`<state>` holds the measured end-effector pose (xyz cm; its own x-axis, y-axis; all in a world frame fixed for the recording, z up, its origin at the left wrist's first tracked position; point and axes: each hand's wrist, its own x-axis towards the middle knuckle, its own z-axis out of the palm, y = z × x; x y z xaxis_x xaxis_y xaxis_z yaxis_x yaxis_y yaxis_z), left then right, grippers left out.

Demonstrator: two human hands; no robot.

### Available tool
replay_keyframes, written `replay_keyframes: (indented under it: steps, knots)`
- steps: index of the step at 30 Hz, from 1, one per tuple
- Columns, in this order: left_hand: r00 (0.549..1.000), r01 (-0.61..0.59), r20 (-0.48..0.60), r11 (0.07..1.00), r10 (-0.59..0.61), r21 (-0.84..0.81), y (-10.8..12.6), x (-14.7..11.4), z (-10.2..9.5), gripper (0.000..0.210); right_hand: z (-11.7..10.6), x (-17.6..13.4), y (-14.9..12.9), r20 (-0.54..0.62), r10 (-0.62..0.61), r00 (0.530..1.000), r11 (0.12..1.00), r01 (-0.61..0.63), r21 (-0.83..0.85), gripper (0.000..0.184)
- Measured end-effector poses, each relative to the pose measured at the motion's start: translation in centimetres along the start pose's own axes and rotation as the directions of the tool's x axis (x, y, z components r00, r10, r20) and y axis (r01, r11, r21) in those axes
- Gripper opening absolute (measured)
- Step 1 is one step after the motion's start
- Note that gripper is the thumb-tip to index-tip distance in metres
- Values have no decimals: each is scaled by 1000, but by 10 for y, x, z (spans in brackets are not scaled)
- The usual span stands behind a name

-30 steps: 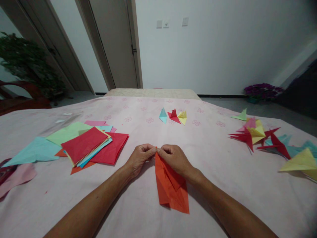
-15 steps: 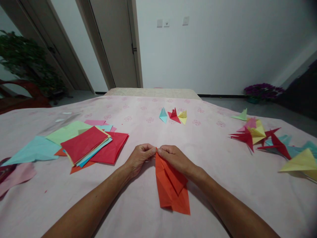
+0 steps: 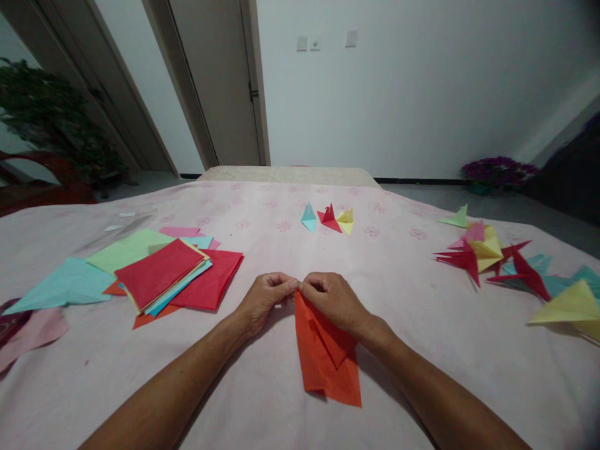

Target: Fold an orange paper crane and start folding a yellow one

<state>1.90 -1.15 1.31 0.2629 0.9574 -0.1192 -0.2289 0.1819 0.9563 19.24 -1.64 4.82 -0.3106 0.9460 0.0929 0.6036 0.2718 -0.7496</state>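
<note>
A partly folded sheet of orange paper (image 3: 323, 356) hangs down toward me from my two hands, its layered flaps spread at the lower end. My left hand (image 3: 269, 297) pinches its narrow top tip between thumb and forefinger. Against that same tip, my right hand (image 3: 332, 300) presses thumb and curled forefinger, the fingertips of both hands meeting. The tip itself is mostly covered by the fingers. Beyond the hands stand small folded paper cranes: a blue one (image 3: 309, 219), a red one (image 3: 330, 219) and a yellow one (image 3: 345, 220).
To the left lies a pile of coloured paper, with a red stack (image 3: 162, 275) on top and a blue sheet (image 3: 60, 284) beside it. Several folded cranes, among them a yellow one (image 3: 569, 306), cluster at the right. A pink flowered cloth (image 3: 234, 387) covers the table.
My right hand has shifted very slightly, its knuckles a little more raised and curled at the tip. The orange paper stays almost in the same place.
</note>
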Motion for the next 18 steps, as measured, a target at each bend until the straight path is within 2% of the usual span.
replay_keyframes:
  steps: [18]
  knots:
    - [997,-5,-72,1000,3,-22,-3,-1,6,33,3,-3,0,-104,35,994,999,-37,-18,37]
